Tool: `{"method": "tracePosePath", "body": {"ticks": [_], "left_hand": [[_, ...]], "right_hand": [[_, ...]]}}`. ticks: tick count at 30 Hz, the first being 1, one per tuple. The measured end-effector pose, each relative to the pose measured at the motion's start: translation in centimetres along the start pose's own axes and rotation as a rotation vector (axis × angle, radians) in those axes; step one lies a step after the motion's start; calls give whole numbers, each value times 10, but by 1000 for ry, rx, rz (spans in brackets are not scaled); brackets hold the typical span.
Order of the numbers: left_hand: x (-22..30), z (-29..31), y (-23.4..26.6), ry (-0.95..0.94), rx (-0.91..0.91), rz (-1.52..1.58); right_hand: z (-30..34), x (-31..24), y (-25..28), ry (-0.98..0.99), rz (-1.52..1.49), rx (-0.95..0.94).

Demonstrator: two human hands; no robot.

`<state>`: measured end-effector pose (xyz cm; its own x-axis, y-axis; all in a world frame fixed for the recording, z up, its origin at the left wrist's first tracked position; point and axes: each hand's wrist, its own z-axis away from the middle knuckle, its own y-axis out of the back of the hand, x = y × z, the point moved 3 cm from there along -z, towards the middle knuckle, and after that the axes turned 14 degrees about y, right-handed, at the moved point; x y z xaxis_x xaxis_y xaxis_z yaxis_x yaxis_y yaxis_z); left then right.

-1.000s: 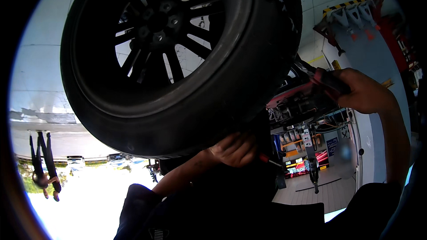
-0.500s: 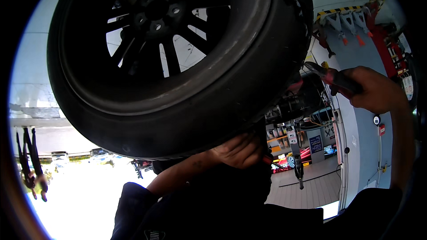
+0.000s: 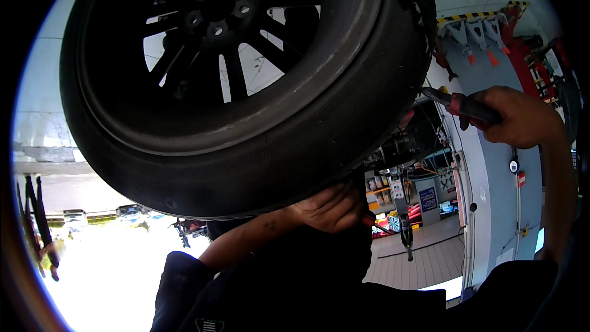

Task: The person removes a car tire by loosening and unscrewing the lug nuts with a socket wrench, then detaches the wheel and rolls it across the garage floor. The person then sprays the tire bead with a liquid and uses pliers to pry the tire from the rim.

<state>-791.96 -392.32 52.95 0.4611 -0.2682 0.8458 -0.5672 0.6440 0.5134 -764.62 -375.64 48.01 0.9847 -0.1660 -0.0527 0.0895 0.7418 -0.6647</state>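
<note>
A large black tyre [image 3: 295, 129] mounted on a dark multi-spoke wheel rim [image 3: 236, 74] fills the upper left and middle. Pliers with red and black handles [image 3: 467, 108] are in my right hand [image 3: 525, 117], fingers closed round the grips. Their jaws meet the tread side of the tyre at its right edge; whether they grip anything there cannot be made out. Below the tyre, my left hand [image 3: 332, 208] is closed, its knuckles up against the tyre's lower edge. A thin tool with a red handle [image 3: 370, 221] pokes out of that fist, mostly hidden.
Beyond the pliers are several pale stands with orange tips [image 3: 491, 58] by a yellow-black striped edge. A grey-blue wall panel [image 3: 491, 190] stands at right. Shelves with small goods [image 3: 378, 190] lie behind the tyre. At far left are a person's dark legs [image 3: 43, 215] and parked cars [image 3: 75, 218].
The plier jaws have come up to the tyre's tread, closing the small gap seen before. My left hand has stayed in place under the tyre. The background has shifted slightly.
</note>
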Motion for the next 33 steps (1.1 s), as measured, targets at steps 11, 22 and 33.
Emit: {"method": "tracePosePath", "body": {"ticks": [11,22,33], "left_hand": [[-3,2,-2,16,34,-1],[-1,9,-12,3,39,47],[-1,16,-12,40,95,62]], "right_hand": [[-9,-5,3,-36,19,27],[-1,-5,-29,-60,-284,220],[-18,2,-24,-90,-328,71]]}}
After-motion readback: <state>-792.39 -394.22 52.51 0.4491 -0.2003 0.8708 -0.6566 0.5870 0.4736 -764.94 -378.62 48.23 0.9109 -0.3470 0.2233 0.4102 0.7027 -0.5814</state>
